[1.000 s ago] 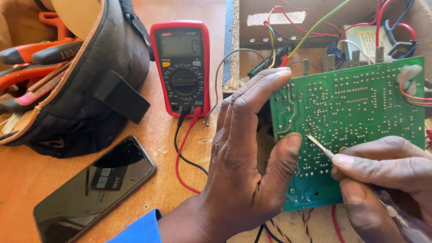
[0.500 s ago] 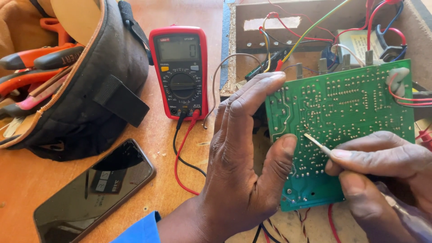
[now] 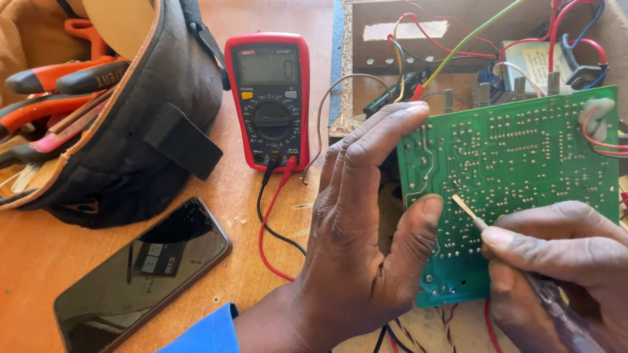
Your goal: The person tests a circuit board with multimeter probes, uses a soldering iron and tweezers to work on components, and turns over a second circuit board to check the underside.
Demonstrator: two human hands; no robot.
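My left hand grips the left edge of a green circuit board, solder side up, with the thumb pressed on its face and the fingers behind. My right hand pinches a thin screwdriver with a clear handle. Its metal tip touches the board's solder points near the middle left, close to my left thumb. Red wires leave the board's right edge.
A red multimeter lies on the orange table with red and black leads. A black phone lies at lower left. An open tool bag holds orange-handled pliers. A wooden box with coloured wiring sits behind the board.
The board, both hands and the screwdriver tip have drifted slightly to the left in view. Both grips are unchanged.
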